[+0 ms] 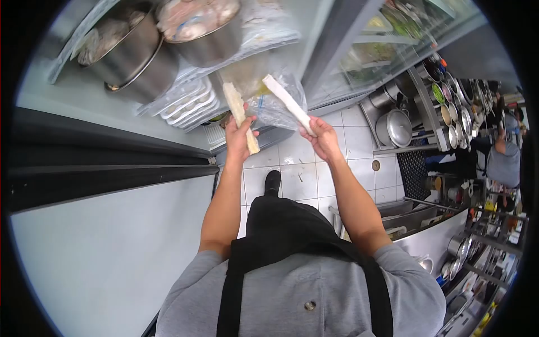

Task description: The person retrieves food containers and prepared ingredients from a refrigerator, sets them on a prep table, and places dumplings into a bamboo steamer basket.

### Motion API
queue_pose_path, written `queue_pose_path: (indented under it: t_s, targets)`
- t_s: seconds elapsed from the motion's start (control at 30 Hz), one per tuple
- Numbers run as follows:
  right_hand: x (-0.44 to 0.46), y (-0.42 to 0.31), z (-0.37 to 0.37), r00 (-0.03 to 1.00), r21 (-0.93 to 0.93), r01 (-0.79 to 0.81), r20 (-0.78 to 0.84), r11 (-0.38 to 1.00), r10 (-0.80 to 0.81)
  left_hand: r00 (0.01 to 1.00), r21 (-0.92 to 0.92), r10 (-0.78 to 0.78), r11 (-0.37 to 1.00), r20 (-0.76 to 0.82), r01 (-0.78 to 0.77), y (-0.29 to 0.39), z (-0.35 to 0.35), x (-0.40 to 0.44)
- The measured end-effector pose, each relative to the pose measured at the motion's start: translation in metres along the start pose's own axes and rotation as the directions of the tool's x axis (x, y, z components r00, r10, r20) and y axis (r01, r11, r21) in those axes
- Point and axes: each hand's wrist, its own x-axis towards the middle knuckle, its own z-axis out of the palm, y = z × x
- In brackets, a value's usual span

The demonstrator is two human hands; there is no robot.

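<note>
I had 2 pale strips in view, 1 in each hand, held in front of an open refrigerated compartment. The left hand's (238, 140) fingers were wrapped around the lower part of a rough yellowish strip (232, 100), its end poking out below the palm. The right hand's (322, 137) fingers pinched the near end of a smoother white strip (283, 99), which slanted up and to the left. A clear plastic bag (275, 115) hung between and behind the strips; I couldn't tell whether the right fingers also held it. Beyond the left hand, I saw stacked white trays (191, 104) below 2 steel pots (206, 49). White floor tiles (297, 174) showed beneath.
</note>
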Motion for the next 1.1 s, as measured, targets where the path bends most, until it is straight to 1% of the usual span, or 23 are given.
queue_pose_path:
  t_s: [0.03, 0.1, 0.2, 0.23, 0.3, 0.33, 0.4, 0.43, 0.5, 0.53, 0.57, 0.63, 0.67, 0.7, 0.73, 0.77, 0.8, 0.87, 0.9, 0.97, 1.0, 1.03, 1.1]
  targets:
    - [-0.007, 0.004, -0.005, 0.998, 0.128, -0.032, 0.066, 0.991, 0.024, 1.0, 0.014, 0.015, 1.0, 0.001, -0.015, -0.002, 0.002, -0.01]
    - [-0.023, 0.012, -0.016, 0.995, 0.141, -0.024, 0.104, 0.99, 0.01, 1.0, 0.001, 0.011, 1.0, 0.012, -0.011, -0.01, 0.006, -0.031]
    - [-0.06, 0.024, -0.04, 0.967, 0.049, -0.08, 0.247, 0.996, 0.066, 1.0, 0.068, 0.019, 0.997, 0.019, -0.02, -0.025, 0.009, -0.077]
    - [-0.077, 0.027, -0.048, 0.967, 0.057, -0.079, 0.248, 0.995, 0.062, 1.0, 0.076, 0.019, 0.997, 0.021, -0.021, -0.029, 0.009, -0.094]
    - [-0.113, 0.036, -0.066, 0.985, 0.066, -0.129, 0.127, 0.989, 0.12, 1.0, 0.167, 0.022, 0.986, 0.023, -0.025, -0.042, 0.009, -0.132]
    - [-0.127, 0.044, -0.076, 0.983, 0.064, -0.136, 0.136, 0.989, 0.126, 1.0, 0.217, 0.021, 0.976, 0.012, -0.023, -0.051, 0.01, -0.153]
    - [-0.154, 0.066, -0.088, 0.995, -0.132, -0.053, 0.078, 0.99, 0.064, 1.0, 0.284, -0.009, 0.959, 0.025, 0.002, -0.074, 0.011, -0.19]
    - [-0.168, 0.074, -0.091, 0.993, -0.134, -0.071, 0.089, 0.988, 0.083, 0.998, 0.353, -0.049, 0.935, 0.05, 0.028, -0.086, 0.01, -0.21]
    - [-0.194, 0.091, -0.091, 0.992, -0.327, 0.053, 0.122, 0.943, -0.013, 0.996, 0.325, -0.083, 0.943, 0.022, 0.071, -0.113, 0.017, -0.246]
    - [-0.208, 0.101, -0.087, 0.991, -0.327, 0.076, 0.129, 0.942, -0.035, 0.991, 0.256, -0.136, 0.958, 0.006, 0.13, -0.124, 0.023, -0.262]
    - [-0.225, 0.109, -0.084, 0.992, -0.327, 0.053, 0.129, 0.944, -0.011, 0.981, 0.184, -0.191, 0.965, -0.007, 0.189, -0.132, 0.027, -0.28]
    - [-0.252, 0.118, -0.082, 0.953, -0.153, -0.074, 0.281, 0.985, 0.115, 0.971, 0.139, -0.235, 0.961, -0.036, 0.238, -0.146, 0.03, -0.314]
    - [-0.267, 0.122, -0.079, 0.932, -0.079, -0.156, 0.318, 0.985, 0.173, 0.972, 0.203, -0.22, 0.951, -0.076, 0.231, -0.153, 0.032, -0.33]
    - [-0.279, 0.125, -0.084, 0.922, -0.107, -0.171, 0.333, 0.979, 0.197, 0.972, 0.262, -0.2, 0.938, -0.121, 0.226, -0.159, 0.031, -0.348]
    - [-0.29, 0.13, -0.087, 0.886, -0.072, -0.28, 0.364, 0.957, 0.287, 0.984, 0.24, -0.105, 0.961, -0.146, 0.138, -0.159, 0.032, -0.365]
    - [-0.299, 0.137, -0.085, 0.829, -0.053, -0.395, 0.409, 0.917, 0.381, 0.977, 0.212, -0.076, 0.97, -0.198, 0.119, -0.164, 0.026, -0.382]
    - [-0.305, 0.147, -0.093, 0.761, -0.13, -0.412, 0.495, 0.902, 0.419, 0.968, 0.209, -0.078, 0.969, -0.24, 0.13, -0.168, 0.015, -0.401]
    - [-0.331, 0.148, -0.081, 0.677, -0.298, -0.43, 0.517, 0.852, 0.523, 0.947, 0.26, -0.014, 0.96, -0.322, 0.103, -0.168, -0.006, -0.443]
    - [-0.341, 0.154, -0.076, 0.61, -0.425, -0.386, 0.549, 0.819, 0.572, 0.915, 0.277, 0.016, 0.955, -0.403, 0.105, -0.176, -0.021, -0.465]
    - [-0.362, 0.175, -0.066, 0.602, -0.615, -0.205, 0.533, 0.761, 0.594, 0.802, 0.339, 0.112, 0.934, -0.587, 0.118, -0.197, -0.061, -0.506]
    - [-0.378, 0.181, -0.057, 0.653, -0.681, -0.16, 0.47, 0.715, 0.594, 0.726, 0.379, 0.16, 0.914, -0.669, 0.148, -0.201, -0.081, -0.534]
    - [-0.388, 0.193, -0.056, 0.637, -0.647, -0.182, 0.496, 0.74, 0.59, 0.615, 0.33, 0.182, 0.934, -0.768, 0.135, -0.199, -0.099, -0.568]
    - [-0.41, 0.215, -0.056, 0.614, -0.695, -0.155, 0.489, 0.702, 0.62, 0.499, 0.14, 0.045, 0.978, -0.865, 0.154, -0.192, -0.134, -0.641]
